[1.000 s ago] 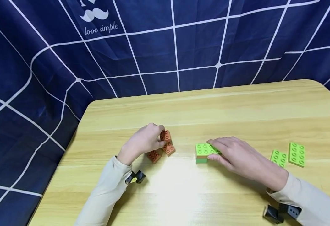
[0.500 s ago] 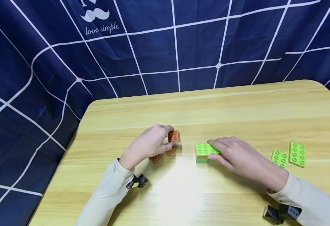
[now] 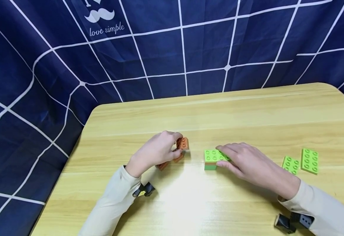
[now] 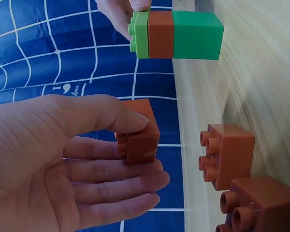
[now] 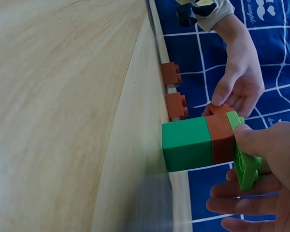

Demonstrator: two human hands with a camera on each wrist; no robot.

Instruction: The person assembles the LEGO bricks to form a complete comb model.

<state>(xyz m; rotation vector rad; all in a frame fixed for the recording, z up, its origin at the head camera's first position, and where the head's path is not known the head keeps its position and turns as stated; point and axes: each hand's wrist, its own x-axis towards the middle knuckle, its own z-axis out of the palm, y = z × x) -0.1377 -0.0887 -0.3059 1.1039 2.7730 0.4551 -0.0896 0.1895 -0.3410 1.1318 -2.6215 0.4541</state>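
My left hand pinches an orange toy brick between thumb and fingers, raised off the table as the left wrist view shows. Two more orange bricks, a farther one and a nearer one, sit on the table below that hand. To the right stands a small stack: a green block at the bottom, an orange brick in the middle, a light green plate on top. My right hand grips the plate's overhanging right end, its fingers covering part of the studs.
Two light green studded plates lie right of the stack, one partly behind my right forearm and one beyond it. The wooden table ends at a dark blue curtain with white lines. Each wrist carries a black camera.
My left hand has lifted an orange brick and carried it slightly right, toward the stack. It has barely moved over the last half second. The right hand keeps its place on the light green plate.
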